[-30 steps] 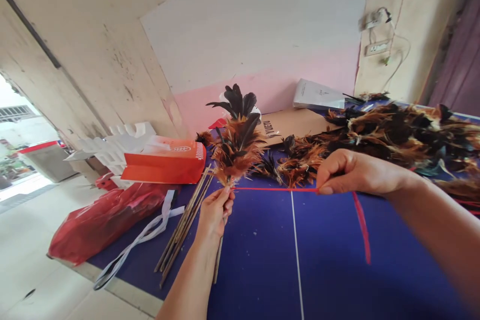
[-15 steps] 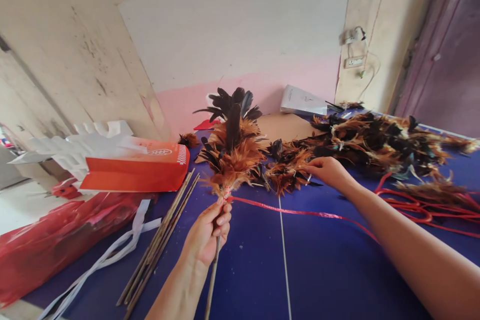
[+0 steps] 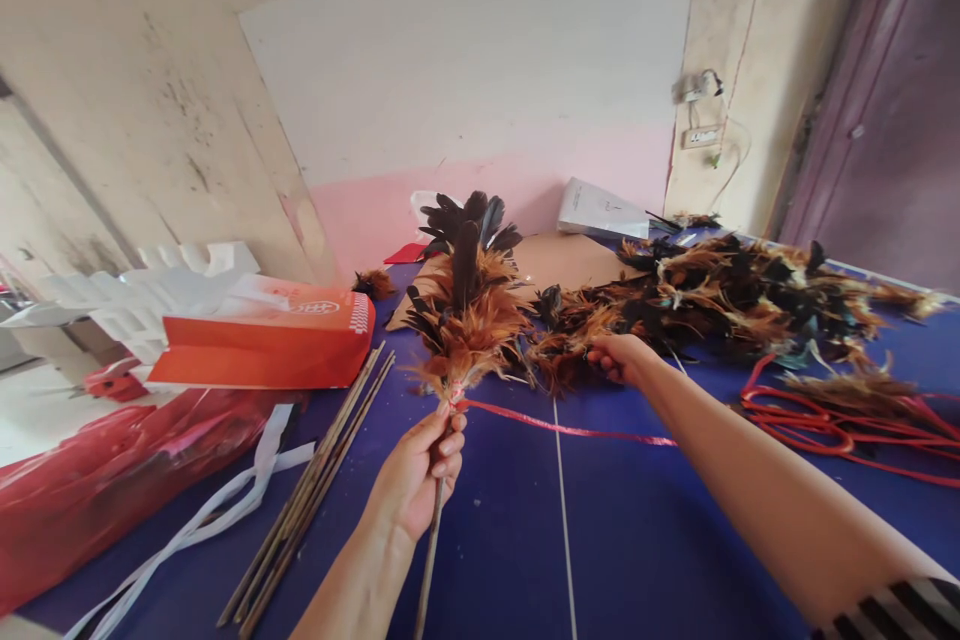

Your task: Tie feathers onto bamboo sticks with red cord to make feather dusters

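Upright in my left hand (image 3: 424, 460) is a feather duster (image 3: 476, 310), held by its thin stick (image 3: 430, 550) just below the binding. Brown feathers ring its lower part and long black ones spread at the top. A red plastic strip (image 3: 555, 420) runs from the binding to the right and passes behind my right forearm. My right hand (image 3: 621, 358) is closed, its fingertips pinching at the edge of a small heap of brown and black feathers (image 3: 566, 325). How many feathers the fingers hold is hard to see.
A large feather pile (image 3: 750, 295) covers the back right of the blue table (image 3: 510, 540), with coiled red strip (image 3: 817, 425) before it. Bare sticks (image 3: 311, 485), white strips (image 3: 202, 530), an orange bag (image 3: 255, 355) and red plastic (image 3: 127, 480) lie left. Behind sits cardboard (image 3: 574, 260).
My right hand has shifted slightly left and lower, its fingers now curled in at the small heap's edge. My left hand still holds the duster in nearly the same place.
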The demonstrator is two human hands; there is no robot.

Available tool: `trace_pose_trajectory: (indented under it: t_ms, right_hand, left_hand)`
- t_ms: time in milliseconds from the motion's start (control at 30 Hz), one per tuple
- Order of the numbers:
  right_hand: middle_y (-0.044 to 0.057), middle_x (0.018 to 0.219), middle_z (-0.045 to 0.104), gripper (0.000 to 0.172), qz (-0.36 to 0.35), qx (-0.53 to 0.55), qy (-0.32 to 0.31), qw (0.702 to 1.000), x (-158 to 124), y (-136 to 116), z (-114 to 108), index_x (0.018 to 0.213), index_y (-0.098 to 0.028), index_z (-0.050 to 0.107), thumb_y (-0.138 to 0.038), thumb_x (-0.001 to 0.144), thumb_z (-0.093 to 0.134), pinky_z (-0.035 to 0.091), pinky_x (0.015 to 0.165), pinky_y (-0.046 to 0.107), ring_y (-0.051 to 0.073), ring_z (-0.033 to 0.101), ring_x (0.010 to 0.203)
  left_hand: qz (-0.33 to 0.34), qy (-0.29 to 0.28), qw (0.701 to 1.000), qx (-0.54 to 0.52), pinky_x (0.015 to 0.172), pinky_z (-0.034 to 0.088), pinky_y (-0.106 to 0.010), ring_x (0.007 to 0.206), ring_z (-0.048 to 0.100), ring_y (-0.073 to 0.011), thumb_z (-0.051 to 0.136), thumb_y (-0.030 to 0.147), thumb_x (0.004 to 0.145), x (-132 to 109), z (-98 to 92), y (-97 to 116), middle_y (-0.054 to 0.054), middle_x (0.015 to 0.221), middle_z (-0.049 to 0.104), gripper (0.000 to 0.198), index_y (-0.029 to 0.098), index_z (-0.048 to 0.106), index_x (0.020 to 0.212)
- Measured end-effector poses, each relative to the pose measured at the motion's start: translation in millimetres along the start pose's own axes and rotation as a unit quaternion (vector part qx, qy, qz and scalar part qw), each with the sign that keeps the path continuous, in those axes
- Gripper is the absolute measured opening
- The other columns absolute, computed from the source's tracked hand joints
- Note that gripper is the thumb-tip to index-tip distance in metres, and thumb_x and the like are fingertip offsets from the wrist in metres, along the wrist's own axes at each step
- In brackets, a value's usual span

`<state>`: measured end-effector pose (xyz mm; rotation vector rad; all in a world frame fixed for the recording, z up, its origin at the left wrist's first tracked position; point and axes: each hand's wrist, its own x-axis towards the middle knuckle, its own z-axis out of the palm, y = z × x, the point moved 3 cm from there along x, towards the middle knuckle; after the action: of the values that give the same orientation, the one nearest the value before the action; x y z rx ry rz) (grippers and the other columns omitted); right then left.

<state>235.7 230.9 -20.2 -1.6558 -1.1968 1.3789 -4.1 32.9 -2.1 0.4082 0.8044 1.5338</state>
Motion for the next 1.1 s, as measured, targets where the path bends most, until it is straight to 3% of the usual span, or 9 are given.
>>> trace_pose_trajectory:
  t_ms: [100,167,467,567,733,833,900,967,1100]
  right_hand:
    - [0.006,0.1,0.058,0.027,0.027,0.051,-0.011,0.998,6.8,-2.2,11.0,0.107,-0.013,0.053,-0.031,0.088,0.049,0.05,0.07,0.032,0.014,0.058,0.082]
    - [0.008,0.108,0.056,0.029,0.041,0.078,-0.012,0.996,10.3,-3.6,15.1,0.111,-0.014,0.052,-0.03,0.087,0.05,0.049,0.075,0.036,0.017,0.057,0.09]
    - [0.008,0.113,0.054,0.029,0.058,0.138,0.034,0.988,15.4,-5.9,3.3,0.113,-0.016,0.052,-0.03,0.087,0.049,0.048,0.079,0.039,0.019,0.055,0.095]
    - [0.007,0.106,0.056,0.028,0.034,0.158,0.023,0.987,5.7,-8.4,-4.8,0.109,-0.014,0.053,-0.03,0.087,0.049,0.05,0.073,0.035,0.016,0.057,0.087]
    - [0.0,0.068,0.058,0.01,-0.066,0.221,-0.058,0.971,-42.8,-21.1,-18.8,0.076,-0.016,0.055,-0.022,0.083,0.051,0.037,0.043,0.017,0.006,0.05,0.051]
    - [0.0,0.066,0.059,0.007,-0.106,0.259,-0.119,0.953,-83.4,-28.1,-16.3,0.072,-0.018,0.055,-0.02,0.079,0.054,0.038,0.044,0.018,0.008,0.052,0.053]
    - [0.001,0.068,0.061,0.004,-0.135,0.28,-0.179,0.933,-109.5,-31.3,-4.5,0.072,-0.018,0.057,-0.021,0.073,0.059,0.042,0.05,0.02,0.01,0.054,0.057]
    - [0.002,0.068,0.061,0.011,-0.172,0.268,-0.221,0.922,-131.6,-31.7,13.5,0.071,-0.016,0.059,-0.024,0.066,0.066,0.042,0.054,0.022,0.012,0.055,0.061]
    - [0.002,0.066,0.06,0.02,-0.229,0.196,-0.218,0.928,-156.5,-23.5,54.4,0.068,-0.014,0.061,-0.031,0.061,0.067,0.038,0.054,0.021,0.01,0.05,0.059]
  left_hand:
    - [0.002,-0.007,1.0,-0.006,0.027,0.025,-0.008,0.038,0.034,0.0005,0.04,0.01,0.087,-0.3,0.4,0.7,-0.001,0.065,0.048,0.024,0.007,0.055,0.069]
    - [0.001,-0.01,1.0,-0.006,0.026,0.024,-0.008,0.038,0.034,0.0006,0.041,0.01,0.087,-0.6,0.3,0.7,-0.001,0.064,0.048,0.023,0.008,0.055,0.069]
    - [-0.005,-0.019,1.0,-0.018,0.026,0.025,-0.008,0.038,0.035,0.0004,0.04,0.01,0.088,2.4,-2.2,0.4,-0.001,0.065,0.048,0.021,0.008,0.055,0.073]
    - [-0.008,-0.013,0.999,-0.033,0.027,0.025,-0.008,0.038,0.036,0.0004,0.039,0.009,0.088,2.0,-2.8,1.4,-0.001,0.064,0.049,0.022,0.009,0.054,0.073]
    - [-0.018,0.021,0.999,-0.04,0.029,0.028,-0.008,0.041,0.041,-0.0002,0.042,0.009,0.086,1.2,-4.1,-2.1,-0.004,0.067,0.054,0.017,0.008,0.055,0.074]
    - [-0.019,0.028,0.999,-0.009,0.029,0.029,-0.008,0.041,0.043,-0.0008,0.046,0.011,0.085,-0.4,-1.5,-6.7,-0.006,0.071,0.059,0.014,0.007,0.057,0.077]
    - [-0.015,0.029,0.999,0.016,0.029,0.028,-0.009,0.041,0.043,-0.0012,0.049,0.012,0.084,-1.7,0.6,-9.5,-0.008,0.072,0.061,0.012,0.007,0.058,0.077]
    - [-0.01,0.028,0.999,0.037,0.029,0.028,-0.009,0.041,0.044,-0.0018,0.052,0.013,0.081,-2.8,2.1,-11.6,-0.008,0.073,0.063,0.009,0.009,0.059,0.077]
    - [0.009,0.027,0.997,0.071,0.03,0.029,-0.009,0.041,0.047,-0.0029,0.059,0.014,0.076,-3.5,3.3,-13.9,-0.008,0.073,0.065,0.005,0.01,0.061,0.078]
